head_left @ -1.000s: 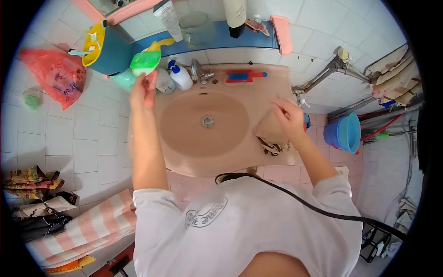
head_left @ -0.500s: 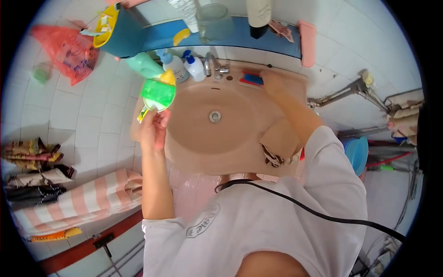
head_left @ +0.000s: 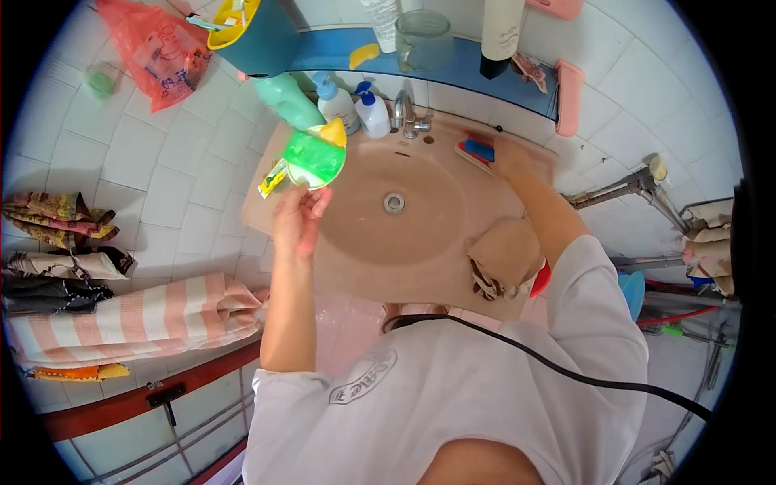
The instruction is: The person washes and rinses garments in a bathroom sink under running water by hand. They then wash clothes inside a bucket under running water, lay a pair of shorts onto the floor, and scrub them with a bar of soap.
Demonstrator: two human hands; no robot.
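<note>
My left hand (head_left: 301, 212) pinches the lower rim of a round green-and-white item (head_left: 314, 160) with a yellow wedge shape at its top; its exact kind I cannot make out. A small yellow strip with print (head_left: 273, 179) shows beside it. This item is held up over the left side of the pinkish-tan sink (head_left: 335, 271). At the sink's back right corner, my right hand (head_left: 509, 158) is at the right end of a flat red-and-blue object (head_left: 477, 149), perhaps a brush. The right fingers are blurred and partly hidden, so their grip does not show.
Behind the sink stand a green bottle (head_left: 291, 101), two pump bottles (head_left: 372, 113) and the faucet (head_left: 406, 113). A blue shelf (head_left: 453, 55) above holds a glass jar (head_left: 423, 42) and a tube (head_left: 503, 32). Brown cloth (head_left: 505, 255) lies at the front right.
The view has shifted, so the sink and everything around it appear farther right. The left hand still holds the green-and-white item, and the right hand is still at the red-and-blue object.
</note>
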